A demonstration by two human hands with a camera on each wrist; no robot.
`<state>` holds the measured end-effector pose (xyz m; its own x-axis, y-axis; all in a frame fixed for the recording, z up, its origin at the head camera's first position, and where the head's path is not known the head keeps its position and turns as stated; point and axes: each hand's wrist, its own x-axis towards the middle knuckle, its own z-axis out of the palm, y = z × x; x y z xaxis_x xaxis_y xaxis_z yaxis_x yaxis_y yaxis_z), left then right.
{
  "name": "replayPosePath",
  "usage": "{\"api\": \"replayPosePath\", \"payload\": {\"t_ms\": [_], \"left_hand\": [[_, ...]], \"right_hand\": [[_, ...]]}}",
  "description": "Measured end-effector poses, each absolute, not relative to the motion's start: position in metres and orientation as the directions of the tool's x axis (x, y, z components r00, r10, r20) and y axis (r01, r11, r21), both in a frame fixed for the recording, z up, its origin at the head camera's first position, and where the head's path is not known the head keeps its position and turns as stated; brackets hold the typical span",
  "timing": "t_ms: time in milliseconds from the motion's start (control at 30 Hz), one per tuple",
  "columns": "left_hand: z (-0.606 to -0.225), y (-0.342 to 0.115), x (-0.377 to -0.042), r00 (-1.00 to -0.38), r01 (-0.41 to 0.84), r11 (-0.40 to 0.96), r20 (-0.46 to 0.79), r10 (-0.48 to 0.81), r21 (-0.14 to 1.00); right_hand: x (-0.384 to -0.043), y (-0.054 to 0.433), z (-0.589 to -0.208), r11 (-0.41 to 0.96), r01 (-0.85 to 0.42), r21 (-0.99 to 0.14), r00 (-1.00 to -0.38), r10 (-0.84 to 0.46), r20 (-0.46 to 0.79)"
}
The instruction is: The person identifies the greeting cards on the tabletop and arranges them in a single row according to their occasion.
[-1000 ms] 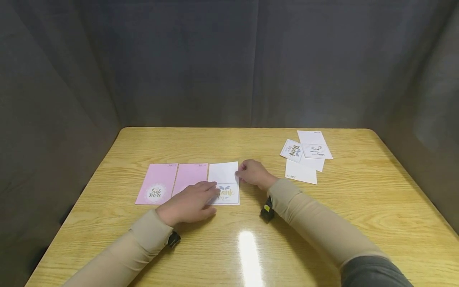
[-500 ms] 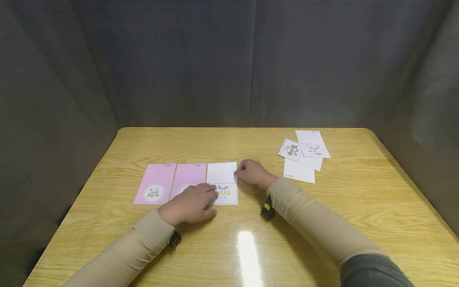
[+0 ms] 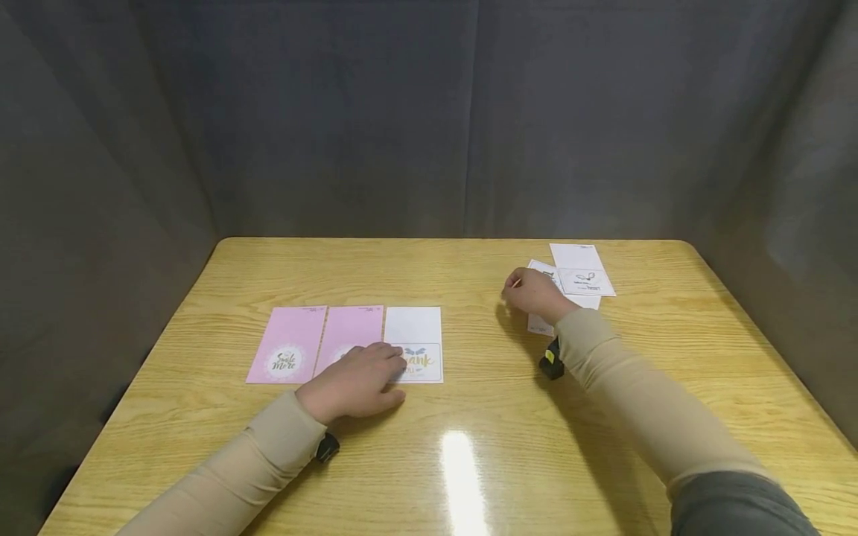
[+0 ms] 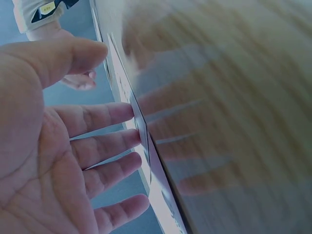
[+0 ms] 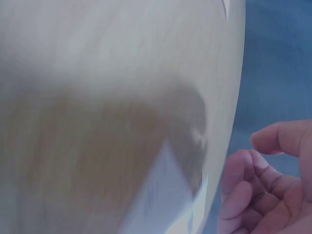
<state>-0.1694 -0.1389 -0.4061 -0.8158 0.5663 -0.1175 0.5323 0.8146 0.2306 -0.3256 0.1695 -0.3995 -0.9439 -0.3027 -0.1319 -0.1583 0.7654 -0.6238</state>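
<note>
My left hand rests with extended fingers over the lower part of a pink card and a white "Thank you" card. In the left wrist view, the fingertips meet the card surface. Left of these lies another pink card, reading "Smile More", lined up in the same row. My right hand is over the left side of a loose group of white cards, its fingers loosely curled and holding nothing. Thumb and fingers stand apart in the right wrist view, beside a white card's corner.
At the back right of the wooden table, a white card with a small drawing overlaps other white cards, partly hidden by my right hand. Dark curtains hang behind and at both sides.
My right hand has left the white card's right edge and moved right and away from me to the loose white cards. My left hand has stayed on the row.
</note>
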Motion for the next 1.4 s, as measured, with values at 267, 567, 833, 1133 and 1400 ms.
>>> {"api": "replayPosePath", "payload": {"t_ms": [267,567,833,1133,1400], "left_hand": [[-0.406,-0.139,-0.169,-0.816,0.529,0.813,-0.117,0.566,0.243],[-0.407,-0.139,-0.169,-0.826,0.517,0.821,-0.11,0.553,0.241],[-0.409,-0.137,-0.17,-0.828,0.519,0.821,-0.1,0.552,0.237],[-0.406,-0.137,-0.17,-0.837,0.505,0.831,-0.105,0.538,0.234],[-0.407,-0.135,-0.17,-0.826,0.527,0.818,-0.09,0.557,0.231]], "right_hand": [[-0.342,0.225,-0.402,0.879,-0.197,-0.434,-0.953,-0.275,-0.126],[-0.342,0.242,-0.406,0.921,-0.203,-0.333,-0.956,-0.26,-0.137],[-0.355,0.257,-0.426,0.947,-0.188,-0.261,-0.963,-0.23,-0.14],[-0.341,0.252,-0.411,0.914,-0.269,-0.303,-0.934,-0.325,-0.15],[-0.335,0.255,-0.412,0.932,-0.184,-0.311,-0.967,-0.229,-0.113]]}}
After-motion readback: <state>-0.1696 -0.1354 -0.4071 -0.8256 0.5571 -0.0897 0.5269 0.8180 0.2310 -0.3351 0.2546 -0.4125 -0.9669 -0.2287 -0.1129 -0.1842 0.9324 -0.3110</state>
